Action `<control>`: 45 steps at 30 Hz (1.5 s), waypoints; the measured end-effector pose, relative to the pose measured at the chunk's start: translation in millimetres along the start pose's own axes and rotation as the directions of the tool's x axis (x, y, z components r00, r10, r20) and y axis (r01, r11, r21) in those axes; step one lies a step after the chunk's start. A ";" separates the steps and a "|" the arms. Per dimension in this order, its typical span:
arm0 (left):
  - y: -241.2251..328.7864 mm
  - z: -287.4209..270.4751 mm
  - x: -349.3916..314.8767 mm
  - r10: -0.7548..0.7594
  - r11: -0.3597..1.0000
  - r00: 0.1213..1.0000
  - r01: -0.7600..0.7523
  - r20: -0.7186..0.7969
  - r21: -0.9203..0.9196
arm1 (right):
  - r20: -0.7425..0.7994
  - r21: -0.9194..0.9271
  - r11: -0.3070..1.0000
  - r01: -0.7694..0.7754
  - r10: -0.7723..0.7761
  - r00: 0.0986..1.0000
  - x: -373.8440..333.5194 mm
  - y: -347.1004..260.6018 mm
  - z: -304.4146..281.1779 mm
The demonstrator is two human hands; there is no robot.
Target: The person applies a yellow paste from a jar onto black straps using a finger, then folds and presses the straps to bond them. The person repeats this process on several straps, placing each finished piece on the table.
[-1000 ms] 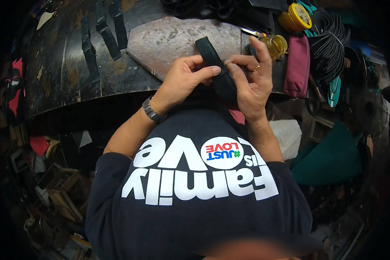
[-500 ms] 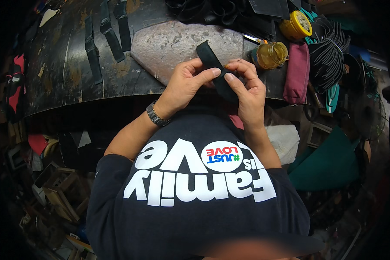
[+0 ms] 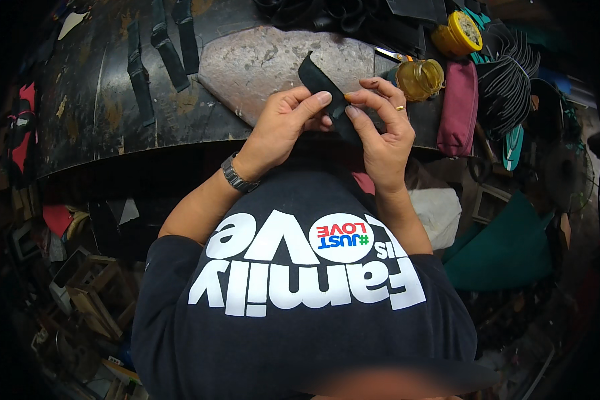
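Dark strip point(image 3: 317, 75) pinched in both hands, upper centre

At upper left, three dark bands point(image 3: 140, 77) lie on the black table point(image 3: 80, 127). At upper centre, beside the stone slab point(image 3: 267, 63), the left hand point(image 3: 280, 127) pinches the strip between thumb and fingers. The right hand point(image 3: 385, 130) nips its right edge; whether anything small is held there too, I cannot tell. A slack pinch could let the strip twist. Farther right, an outward knuckle could tip the glass jar point(image 3: 421, 80).
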State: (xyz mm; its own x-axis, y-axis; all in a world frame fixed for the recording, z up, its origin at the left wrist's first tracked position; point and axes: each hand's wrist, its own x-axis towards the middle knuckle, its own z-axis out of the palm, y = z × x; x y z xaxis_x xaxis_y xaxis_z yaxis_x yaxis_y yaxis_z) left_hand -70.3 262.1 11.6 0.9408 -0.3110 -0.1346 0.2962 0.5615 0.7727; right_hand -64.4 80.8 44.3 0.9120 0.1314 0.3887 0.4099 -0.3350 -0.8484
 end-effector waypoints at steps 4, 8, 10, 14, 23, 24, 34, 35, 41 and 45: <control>-1.6 -3.7 0.0 -0.001 1.000 1.000 0.001 0.002 0.017 | -0.007 -0.242 0.951 0.192 -0.200 0.980 -0.6 1.3 1.3; -2.6 -5.2 0.7 -0.007 1.000 1.000 0.006 -0.024 -0.019 | 0.025 -0.452 0.817 0.358 -0.389 0.921 -0.6 9.5 7.5; -2.7 -5.4 0.3 -0.004 1.000 0.999 0.003 -0.035 -0.024 | 0.056 -0.448 0.808 0.383 -0.402 0.914 -0.2 11.7 8.5; -1.8 -5.3 0.2 0.005 1.000 0.999 -0.006 -0.032 -0.021 | 0.142 -0.376 0.858 0.351 -0.321 0.936 3.3 8.2 -1.0; 8.4 -19.1 5.2 0.047 0.994 0.997 -0.053 -0.060 -0.092 | 0.248 0.571 0.787 -0.233 0.106 0.963 6.1 9.7 -19.8; 10.2 -20.3 6.0 0.061 0.991 0.997 -0.067 -0.054 -0.115 | 0.297 0.596 0.744 -0.303 0.146 0.944 5.4 11.3 -19.8; 6.4 7.4 -5.2 -0.123 0.992 0.992 0.123 -0.003 -0.029 | 0.261 0.643 0.672 -0.368 0.259 0.930 1.3 2.0 -2.6; 6.3 7.4 -4.8 -0.108 0.994 0.994 0.108 -0.010 -0.024 | 0.263 0.637 0.674 -0.373 0.265 0.928 1.5 0.8 -1.8; 6.1 3.6 -1.3 -0.033 0.999 0.999 0.033 -0.002 0.041 | 0.223 0.640 0.677 -0.363 0.289 0.931 -1.9 1.7 -0.6; 5.5 4.1 -0.5 -0.004 1.000 1.000 0.003 -0.012 -0.012 | 0.143 0.567 0.764 -0.307 0.276 0.951 -4.5 8.8 0.7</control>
State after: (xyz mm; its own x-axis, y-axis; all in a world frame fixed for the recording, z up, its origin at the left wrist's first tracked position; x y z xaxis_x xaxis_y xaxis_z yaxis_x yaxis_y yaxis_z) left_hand -69.9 262.1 18.5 0.9416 -0.3039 -0.1448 0.3014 0.5694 0.7648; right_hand -64.9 78.0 34.9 0.9826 0.1656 0.0842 0.0440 0.2327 -0.9715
